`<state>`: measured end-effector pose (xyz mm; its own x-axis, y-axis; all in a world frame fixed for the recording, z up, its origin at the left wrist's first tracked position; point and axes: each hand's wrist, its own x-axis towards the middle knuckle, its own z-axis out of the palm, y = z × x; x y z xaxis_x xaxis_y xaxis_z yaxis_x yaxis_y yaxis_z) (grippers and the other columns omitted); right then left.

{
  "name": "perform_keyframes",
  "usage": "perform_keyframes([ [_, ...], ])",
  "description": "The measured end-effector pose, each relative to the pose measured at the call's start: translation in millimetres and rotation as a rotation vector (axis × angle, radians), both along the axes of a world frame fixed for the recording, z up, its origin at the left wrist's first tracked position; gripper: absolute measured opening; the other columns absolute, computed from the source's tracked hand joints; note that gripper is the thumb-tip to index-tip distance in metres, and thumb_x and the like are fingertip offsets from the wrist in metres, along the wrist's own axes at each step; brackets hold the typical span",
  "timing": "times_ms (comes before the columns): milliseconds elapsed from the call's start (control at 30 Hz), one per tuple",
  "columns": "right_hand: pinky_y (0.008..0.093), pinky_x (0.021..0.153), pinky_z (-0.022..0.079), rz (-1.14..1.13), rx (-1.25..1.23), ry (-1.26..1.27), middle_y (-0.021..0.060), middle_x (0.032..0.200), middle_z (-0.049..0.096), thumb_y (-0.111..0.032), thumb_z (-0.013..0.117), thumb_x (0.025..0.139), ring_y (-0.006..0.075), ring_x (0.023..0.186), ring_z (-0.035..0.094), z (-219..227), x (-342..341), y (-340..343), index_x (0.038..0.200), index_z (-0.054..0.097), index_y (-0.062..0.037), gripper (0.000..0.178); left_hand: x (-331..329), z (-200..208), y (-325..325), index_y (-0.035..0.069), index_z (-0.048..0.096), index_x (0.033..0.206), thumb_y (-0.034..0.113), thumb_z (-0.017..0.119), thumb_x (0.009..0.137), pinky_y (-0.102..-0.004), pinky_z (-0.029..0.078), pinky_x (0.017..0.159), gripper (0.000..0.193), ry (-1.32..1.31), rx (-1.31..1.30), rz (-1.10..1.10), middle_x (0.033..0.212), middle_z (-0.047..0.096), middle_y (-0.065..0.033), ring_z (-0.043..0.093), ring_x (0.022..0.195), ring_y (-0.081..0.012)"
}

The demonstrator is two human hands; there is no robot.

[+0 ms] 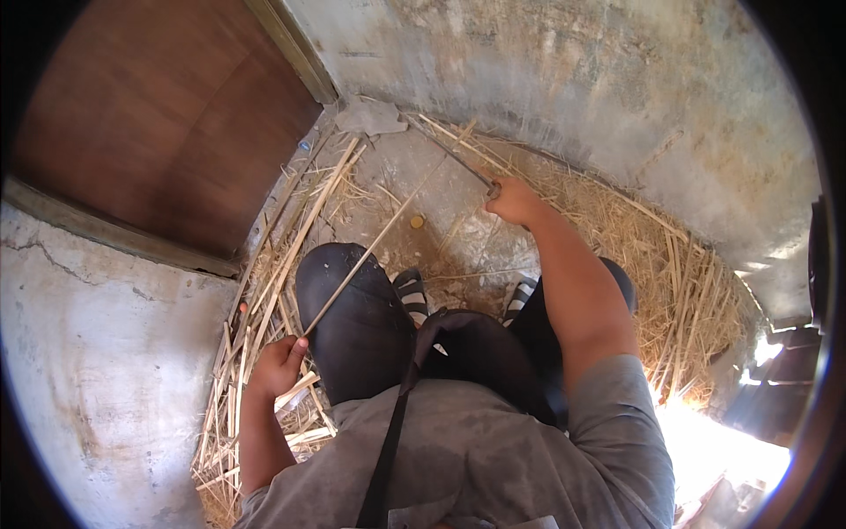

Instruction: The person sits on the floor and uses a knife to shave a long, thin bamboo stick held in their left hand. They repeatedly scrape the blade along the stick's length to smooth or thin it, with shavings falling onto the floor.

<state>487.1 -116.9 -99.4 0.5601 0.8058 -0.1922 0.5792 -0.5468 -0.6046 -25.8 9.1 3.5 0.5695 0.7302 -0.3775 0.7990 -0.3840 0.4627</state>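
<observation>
The left hand [276,366] is gripping a thin reed [370,251], fingers curled around it; the right hand [513,201] is clutching a blade [458,159], its handle hidden.

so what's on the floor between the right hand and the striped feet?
Head view: mostly bare concrete floor with scattered straw bits between the right hand and the striped feet; a small yellow round thing lies leftward.

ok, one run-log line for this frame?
left hand: grips near end of thin cane | right hand: grips blade tool at the cane's far end | floor: straw strewn
</observation>
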Motion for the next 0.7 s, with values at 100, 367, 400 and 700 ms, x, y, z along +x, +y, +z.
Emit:
perform_keyframes([
  [100, 0.0477, 0.094, 0.054, 0.125, 0.069, -0.124, 0.0212, 0.114, 0.070, -0.027, 0.072, 0.079, 0.0418, 0.110, 0.065, 18, -20, 4, 0.120, 0.069, -0.0024, 0.048, 1, 5, -6, -0.003, 0.062, 0.084, 0.055, 0.048, 0.105, -0.0428, 0.048, 0.066, 0.063, 0.000, 0.009, 0.011, 0.068, 0.061, -0.0177, 0.061, 0.066, -0.0304],
  [367, 0.0472, 0.089, 0.056, 0.352, -0.059, -0.198, 0.0205, 0.106, 0.072, -0.022, 0.068, 0.080, 0.0396, 0.104, 0.068, 58, -47, 12, 0.113, 0.072, -0.0069, 0.036, -1, -8, -9, -0.002, 0.058, 0.078, 0.045, 0.055, 0.104, -0.0435, 0.046, 0.057, 0.054, -0.075, 0.149, -0.059, 0.061, 0.059, -0.0190, 0.061, 0.056, -0.0355],
  [400, 0.0470, 0.089, 0.056, 0.307, -0.044, -0.185, 0.0208, 0.105, 0.072, -0.021, 0.068, 0.080, 0.0397, 0.103, 0.068, 39, -34, 12, 0.113, 0.072, -0.0079, 0.036, -3, -8, -12, -0.001, 0.058, 0.077, 0.045, 0.056, 0.103, -0.0438, 0.046, 0.056, 0.053, -0.066, 0.162, -0.060, 0.060, 0.059, -0.0192, 0.061, 0.056, -0.0365],
  [700, 0.0461, 0.091, 0.056, 0.397, -0.042, -0.157, 0.0217, 0.113, 0.071, -0.022, 0.072, 0.078, 0.0397, 0.104, 0.068, 52, -83, 13, 0.119, 0.071, -0.0065, 0.044, 9, 14, -7, 0.000, 0.058, 0.076, 0.046, 0.058, 0.102, -0.0452, 0.045, 0.055, 0.053, 0.005, 0.127, -0.065, 0.058, 0.057, -0.0193, 0.059, 0.056, -0.0379],
])
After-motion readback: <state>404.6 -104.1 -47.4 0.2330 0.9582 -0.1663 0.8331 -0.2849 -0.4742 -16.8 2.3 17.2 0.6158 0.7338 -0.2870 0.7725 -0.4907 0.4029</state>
